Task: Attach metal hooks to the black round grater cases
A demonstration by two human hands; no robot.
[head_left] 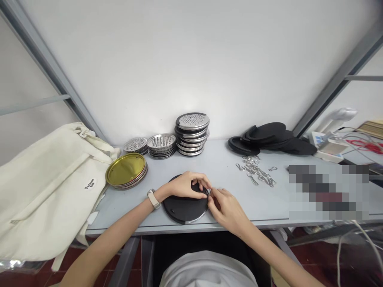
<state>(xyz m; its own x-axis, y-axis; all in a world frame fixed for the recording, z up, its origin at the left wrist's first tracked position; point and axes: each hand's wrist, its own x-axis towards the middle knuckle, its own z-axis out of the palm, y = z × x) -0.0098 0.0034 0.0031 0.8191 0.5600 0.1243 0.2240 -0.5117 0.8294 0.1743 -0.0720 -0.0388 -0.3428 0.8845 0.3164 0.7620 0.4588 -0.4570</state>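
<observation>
A round black disc with a silvery edge showing at its front right lies flat on the table before me. My left hand rests over its upper part, with thumb and fingertips pinched at the disc's right rim. There a small silver spring clip shows between my fingertips. My right hand pinches the same clip from the right, fingers curled. Whether the clip passes through the rim is hidden by the fingers.
Loose spring clips lie at right, below black round covers. Along the wall stand perforated grater discs and a taller stack. Gold lids adjoin a cream bag. A blurred-out patch covers the right table side.
</observation>
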